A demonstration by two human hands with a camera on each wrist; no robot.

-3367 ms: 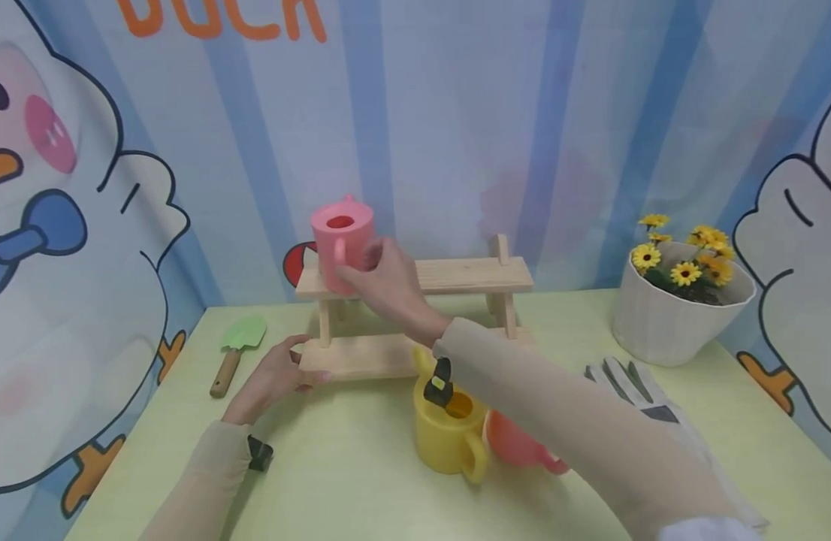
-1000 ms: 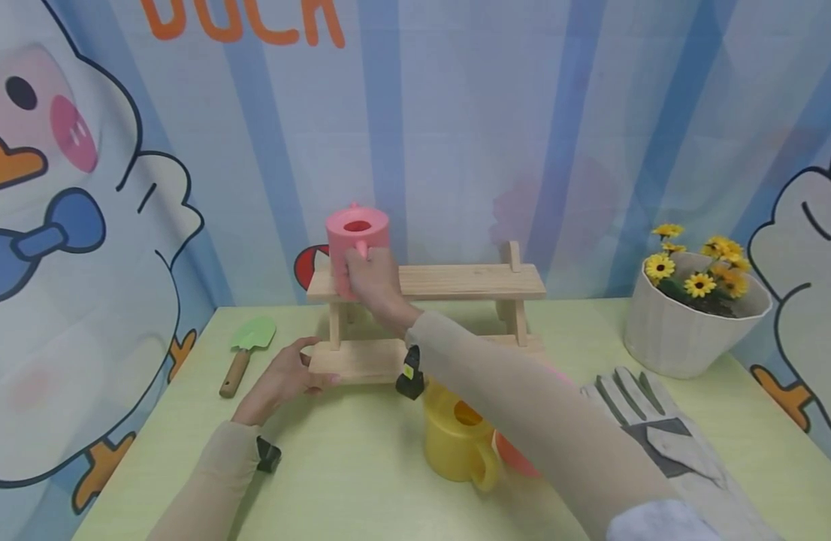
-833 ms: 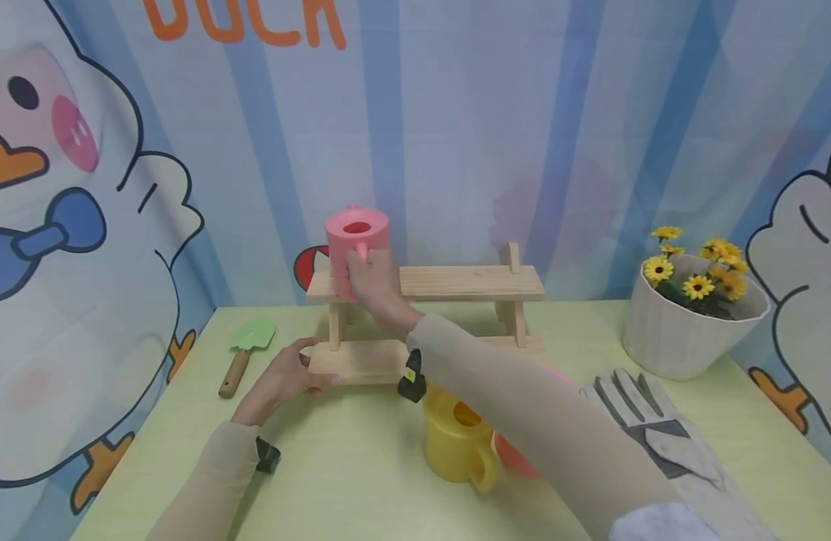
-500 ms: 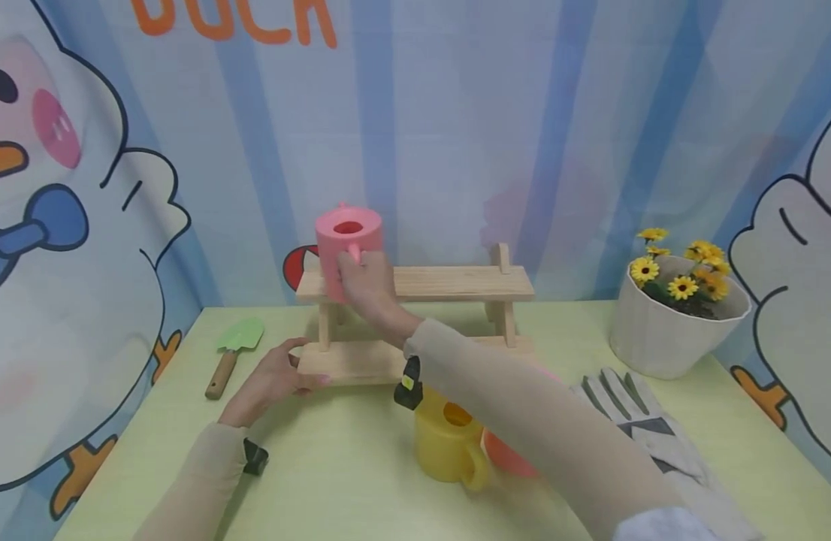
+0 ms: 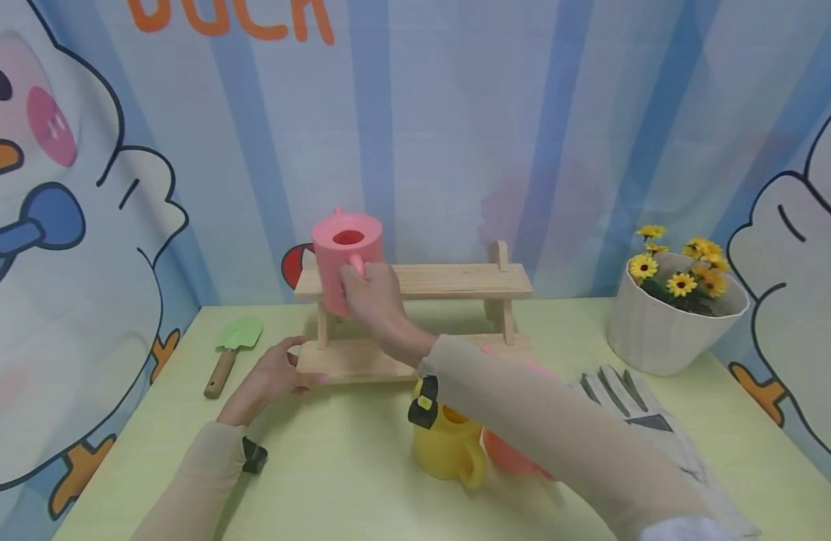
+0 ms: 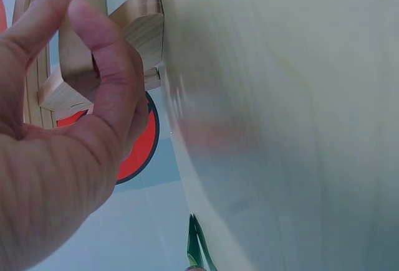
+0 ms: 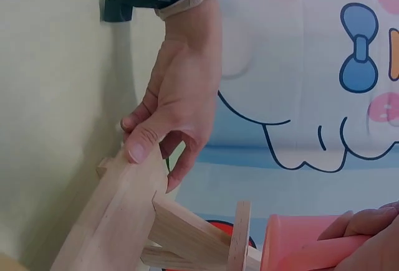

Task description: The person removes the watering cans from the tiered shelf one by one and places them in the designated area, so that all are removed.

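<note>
My right hand (image 5: 378, 304) grips the handle of a pink watering can (image 5: 334, 263) at the left end of the wooden stand's top shelf. The can's base overlaps the shelf's front edge in the head view. My left hand (image 5: 273, 373) holds the left end of the lower step of the wooden two-tier stand (image 5: 355, 359); in the left wrist view thumb and fingers (image 6: 115, 78) pinch the board's end. A yellow watering can (image 5: 436, 447) stands on the table in front of the stand, partly under my right sleeve. Beside it, a coral-pink watering can (image 5: 506, 454) is mostly hidden by that sleeve.
A green-bladed trowel (image 5: 233, 349) with a wooden handle lies left of the stand. At the right are a white pot (image 5: 666, 330) of yellow flowers and grey-white work gloves (image 5: 652, 424). A striped duck-print curtain (image 5: 456, 135) hangs close behind the stand.
My right hand has shifted from the can's side to its handle since the earliest frame. In the last half second the can has come slightly forward and down. My left hand keeps its hold.
</note>
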